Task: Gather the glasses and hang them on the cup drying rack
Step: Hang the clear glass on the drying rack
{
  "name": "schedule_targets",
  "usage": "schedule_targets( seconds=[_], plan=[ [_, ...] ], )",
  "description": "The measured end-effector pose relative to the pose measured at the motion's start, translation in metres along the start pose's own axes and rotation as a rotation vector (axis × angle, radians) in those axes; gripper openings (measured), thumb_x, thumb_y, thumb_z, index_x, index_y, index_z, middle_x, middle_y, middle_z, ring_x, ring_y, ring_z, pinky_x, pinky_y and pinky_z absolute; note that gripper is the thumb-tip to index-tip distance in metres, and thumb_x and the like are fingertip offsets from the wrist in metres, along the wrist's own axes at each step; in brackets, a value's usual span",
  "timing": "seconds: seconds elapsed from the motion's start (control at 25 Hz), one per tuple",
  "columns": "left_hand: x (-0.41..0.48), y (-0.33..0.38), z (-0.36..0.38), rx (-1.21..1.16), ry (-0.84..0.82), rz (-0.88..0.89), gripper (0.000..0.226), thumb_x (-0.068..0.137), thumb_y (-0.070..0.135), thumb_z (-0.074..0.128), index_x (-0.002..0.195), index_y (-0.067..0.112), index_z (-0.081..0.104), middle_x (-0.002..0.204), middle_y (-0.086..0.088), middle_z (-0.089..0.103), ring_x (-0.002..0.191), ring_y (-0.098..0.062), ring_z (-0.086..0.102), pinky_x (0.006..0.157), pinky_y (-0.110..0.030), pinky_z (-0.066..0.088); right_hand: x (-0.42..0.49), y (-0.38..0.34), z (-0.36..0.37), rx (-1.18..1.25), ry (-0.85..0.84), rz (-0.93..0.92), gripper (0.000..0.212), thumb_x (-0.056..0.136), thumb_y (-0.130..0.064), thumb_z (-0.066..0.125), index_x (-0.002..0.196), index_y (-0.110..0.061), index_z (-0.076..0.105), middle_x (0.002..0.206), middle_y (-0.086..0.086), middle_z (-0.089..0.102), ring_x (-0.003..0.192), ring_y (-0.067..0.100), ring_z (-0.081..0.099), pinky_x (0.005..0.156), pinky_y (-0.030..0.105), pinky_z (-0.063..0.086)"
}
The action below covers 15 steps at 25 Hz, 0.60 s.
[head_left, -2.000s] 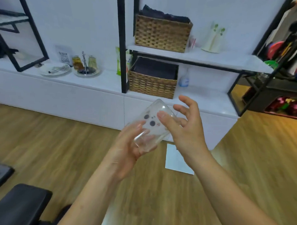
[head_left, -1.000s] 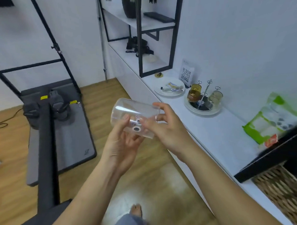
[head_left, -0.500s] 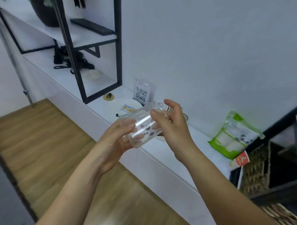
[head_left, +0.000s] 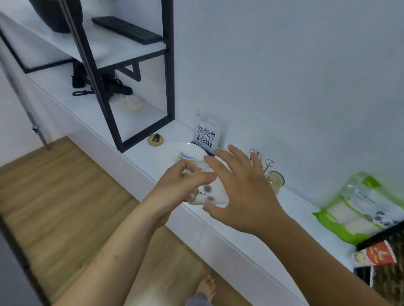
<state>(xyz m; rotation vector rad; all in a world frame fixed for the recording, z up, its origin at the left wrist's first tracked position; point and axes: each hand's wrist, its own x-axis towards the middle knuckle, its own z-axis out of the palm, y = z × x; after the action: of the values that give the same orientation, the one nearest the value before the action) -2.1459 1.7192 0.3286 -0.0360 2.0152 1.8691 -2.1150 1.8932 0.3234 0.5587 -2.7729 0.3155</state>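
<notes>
white counter [head_left: 296, 203] along the wall lies under the left hand [head_left: 183, 186], which pinches a clear dotted glass [head_left: 208, 194] on its side, the right hand [head_left: 243, 191] spread just beside it, rack prongs [head_left: 268, 164] behind

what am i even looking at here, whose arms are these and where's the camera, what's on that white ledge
There is no machine: these are a person's two bare arms, filmed by a wide-angle camera worn on their head, looking forward and down. The left hand grips a clear glass with small dark dots printed on it. The right hand is spread open beside the glass, its thumb near it. Behind them runs a long white counter. On it sit a white plate, a QR code card, a cup drying rack of thin wire with a glass at it, and a green bag.
</notes>
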Motion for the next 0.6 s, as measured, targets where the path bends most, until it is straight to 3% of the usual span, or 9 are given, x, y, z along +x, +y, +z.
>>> schedule_targets(
  seconds=[0.12,0.24,0.4,0.6],
  plan=[
    [0.036,0.014,-0.013,0.055,0.028,0.043,0.051,0.066,0.047,0.077,0.108,0.023,0.063,0.09,-0.001,0.075,0.076,-0.013,0.069,0.066,-0.028,0.055,0.048,0.014,0.021,0.209,-0.025,0.006,0.087,0.067,-0.046,0.072,0.144,-0.028,0.036,0.133,-0.001,0.055,0.117,0.019,0.053,0.104,0.05,0.038],
    [0.073,0.026,-0.024,-0.035,0.071,0.027,0.055,0.071,0.047,0.072,0.118,0.022,0.061,0.108,-0.012,0.072,0.093,-0.024,0.071,0.086,-0.039,0.055,0.088,0.037,0.033,0.26,0.012,0.022,0.089,0.063,-0.046,0.073,0.142,-0.031,0.035,0.125,0.001,0.058,0.099,0.024,0.06,0.085,0.042,0.05],
    [0.121,0.033,-0.009,-0.113,0.074,0.022,0.046,0.077,0.044,0.066,0.116,0.021,0.062,0.115,-0.004,0.069,0.099,-0.021,0.07,0.084,-0.038,0.052,0.116,0.106,0.04,0.184,0.064,0.129,0.088,0.058,-0.044,0.077,0.137,-0.027,0.043,0.125,-0.002,0.062,0.103,0.026,0.058,0.085,0.04,0.046],
    [0.182,0.029,0.017,-0.048,-0.019,-0.021,0.038,0.078,0.043,0.067,0.112,0.026,0.064,0.109,0.003,0.07,0.094,-0.011,0.071,0.08,-0.033,0.056,0.123,0.19,0.055,0.141,0.042,0.459,0.093,0.056,-0.046,0.081,0.133,-0.029,0.031,0.121,-0.001,0.059,0.106,0.023,0.05,0.074,0.035,0.043]
  ],
)
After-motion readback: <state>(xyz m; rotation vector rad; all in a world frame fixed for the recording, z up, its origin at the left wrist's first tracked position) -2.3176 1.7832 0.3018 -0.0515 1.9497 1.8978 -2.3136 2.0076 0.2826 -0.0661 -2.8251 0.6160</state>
